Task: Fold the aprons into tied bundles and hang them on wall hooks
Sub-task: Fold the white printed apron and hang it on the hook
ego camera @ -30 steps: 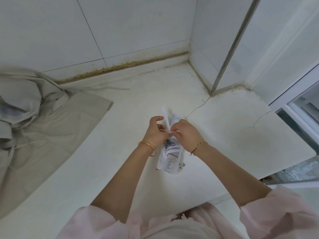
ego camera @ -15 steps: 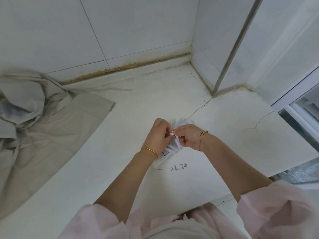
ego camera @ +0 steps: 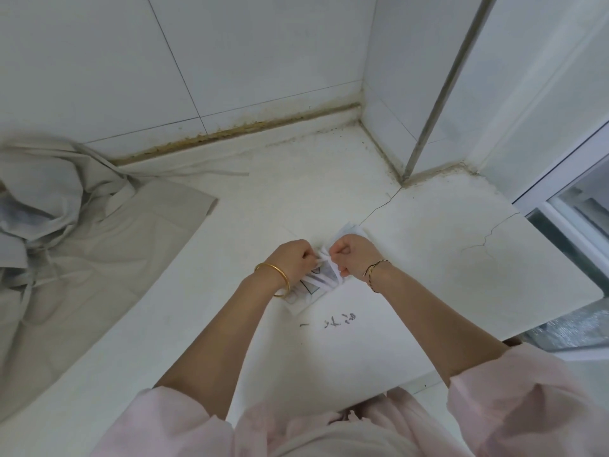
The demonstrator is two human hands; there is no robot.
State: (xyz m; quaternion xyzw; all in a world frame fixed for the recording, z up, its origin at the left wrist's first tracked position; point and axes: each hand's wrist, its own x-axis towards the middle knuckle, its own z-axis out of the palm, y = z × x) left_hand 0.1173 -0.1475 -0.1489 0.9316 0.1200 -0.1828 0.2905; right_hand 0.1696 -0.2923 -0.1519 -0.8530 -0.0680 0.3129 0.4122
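A small white folded apron bundle [ego camera: 313, 285] with dark printed marks lies on the white counter [ego camera: 445, 268] under both my hands. My left hand [ego camera: 295, 258] pinches one white tie strap at the bundle's top. My right hand [ego camera: 352, 253] grips the other strap end right beside it. The two fists sit close together over the bundle's middle, and the straps between them are pulled tight. A second apron [ego camera: 75, 245], beige and unfolded, lies crumpled at the counter's left, with one strap [ego camera: 211, 173] trailing along the wall.
White tiled walls [ego camera: 250, 54] close the counter at the back and form a corner at the right with a metal strip [ego camera: 438, 94]. A window frame [ego camera: 566, 206] borders the right edge. Dark handwriting marks [ego camera: 333, 321] sit on the counter near the bundle.
The bundle has turned from upright to lying diagonally under my hands. My fists have drawn apart slightly, tightening the straps. Handwriting on the counter, covered before, now shows.
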